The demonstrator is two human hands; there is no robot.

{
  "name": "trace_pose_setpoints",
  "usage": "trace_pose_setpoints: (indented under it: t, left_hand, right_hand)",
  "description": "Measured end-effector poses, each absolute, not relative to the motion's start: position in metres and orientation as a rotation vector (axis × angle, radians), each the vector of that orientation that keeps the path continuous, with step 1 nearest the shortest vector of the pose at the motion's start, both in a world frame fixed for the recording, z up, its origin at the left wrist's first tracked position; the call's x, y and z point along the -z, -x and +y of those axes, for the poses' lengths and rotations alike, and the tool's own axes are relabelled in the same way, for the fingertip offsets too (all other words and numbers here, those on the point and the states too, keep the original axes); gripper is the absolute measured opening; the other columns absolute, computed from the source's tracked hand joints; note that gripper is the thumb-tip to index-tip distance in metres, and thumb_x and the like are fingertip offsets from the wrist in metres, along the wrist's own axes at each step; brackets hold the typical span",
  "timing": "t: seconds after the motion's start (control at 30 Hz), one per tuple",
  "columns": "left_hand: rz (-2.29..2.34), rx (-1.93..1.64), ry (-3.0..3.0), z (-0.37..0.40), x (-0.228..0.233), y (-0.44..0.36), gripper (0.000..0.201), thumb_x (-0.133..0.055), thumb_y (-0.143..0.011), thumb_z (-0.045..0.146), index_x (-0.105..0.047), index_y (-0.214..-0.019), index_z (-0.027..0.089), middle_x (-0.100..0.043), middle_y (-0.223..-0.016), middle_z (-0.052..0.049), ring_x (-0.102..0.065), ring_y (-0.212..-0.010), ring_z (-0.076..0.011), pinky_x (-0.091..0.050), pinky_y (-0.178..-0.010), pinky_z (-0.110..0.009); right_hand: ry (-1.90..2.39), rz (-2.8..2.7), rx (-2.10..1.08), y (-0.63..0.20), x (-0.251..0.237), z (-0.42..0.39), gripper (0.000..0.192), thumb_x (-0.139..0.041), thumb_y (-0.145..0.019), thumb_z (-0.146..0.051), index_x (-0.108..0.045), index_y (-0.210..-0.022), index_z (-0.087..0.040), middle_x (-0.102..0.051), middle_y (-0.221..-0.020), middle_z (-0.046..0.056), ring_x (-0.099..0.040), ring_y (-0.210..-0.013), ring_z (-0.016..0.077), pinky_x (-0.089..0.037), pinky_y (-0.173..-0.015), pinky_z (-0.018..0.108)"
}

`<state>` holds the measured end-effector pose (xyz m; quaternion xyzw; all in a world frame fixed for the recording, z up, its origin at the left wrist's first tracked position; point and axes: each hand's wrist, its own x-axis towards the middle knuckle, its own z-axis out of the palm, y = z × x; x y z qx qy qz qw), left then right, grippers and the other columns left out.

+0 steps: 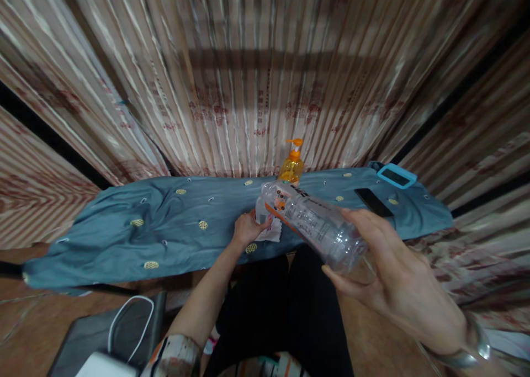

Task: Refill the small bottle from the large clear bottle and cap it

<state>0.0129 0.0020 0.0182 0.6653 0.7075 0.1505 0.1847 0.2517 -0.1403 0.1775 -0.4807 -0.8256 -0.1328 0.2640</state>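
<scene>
At the back edge of my blue-draped worktop [165, 222] stands an orange pump bottle [291, 164]. Near its right end lie a black phone [373, 202] and a blue-framed device [396, 175]; striped curtains [232, 73] hang behind.

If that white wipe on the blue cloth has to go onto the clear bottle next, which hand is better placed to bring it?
The left hand, probably. It already rests on the white wipe on the blue cloth, while the right hand is full, gripping the clear bottle by its base, tilted in the air.
</scene>
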Motion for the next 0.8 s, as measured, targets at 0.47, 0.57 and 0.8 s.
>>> trace_pose_setpoints:
  t: [0.47, 0.57, 0.8]
  left_hand:
    - [2.023, -0.356, -1.936, 0.0037, -0.0162, -0.009, 0.066, -0.052, -0.076, 0.072, -0.065, -0.111, 0.019, -0.074, -0.098, -0.012, -0.068, -0.098, -0.0274, -0.049, -0.079, -0.029]
    - [2.004, -0.363, -1.948, 0.0047, -0.0166, -0.0074, 0.068, -0.052, -0.074, 0.075, -0.067, -0.109, 0.019, -0.074, -0.096, -0.012, -0.069, -0.096, -0.0282, -0.049, -0.077, -0.029]
    - [1.989, -0.369, -1.995, 0.0039, -0.015, -0.0054, 0.074, -0.053, -0.071, 0.077, -0.063, -0.117, 0.02, -0.074, -0.099, -0.012, -0.069, -0.097, -0.0286, -0.05, -0.078, -0.03]
  right_hand:
    - [1.285, -2.225, 0.332, -0.2524, -0.1757, -0.1399, 0.064, -0.059, -0.084, -0.041, -0.037, -0.138, -0.015, -0.056, -0.127, 0.017, -0.064, -0.11, 0.0301, -0.061, -0.075, 0.04]
    - [1.302, -2.223, 0.333, -0.2528, -0.1755, -0.1399, 0.065, -0.059, -0.084, -0.042, -0.036, -0.139, -0.017, -0.056, -0.127, 0.017, -0.065, -0.108, 0.0301, -0.062, -0.075, 0.04]
    - [1.293, -2.238, 0.325, -0.2527, -0.1769, -0.1398, 0.064, -0.059, -0.084, -0.041, -0.037, -0.138, -0.015, -0.056, -0.126, 0.019, -0.065, -0.107, 0.03, -0.062, -0.07, 0.038]
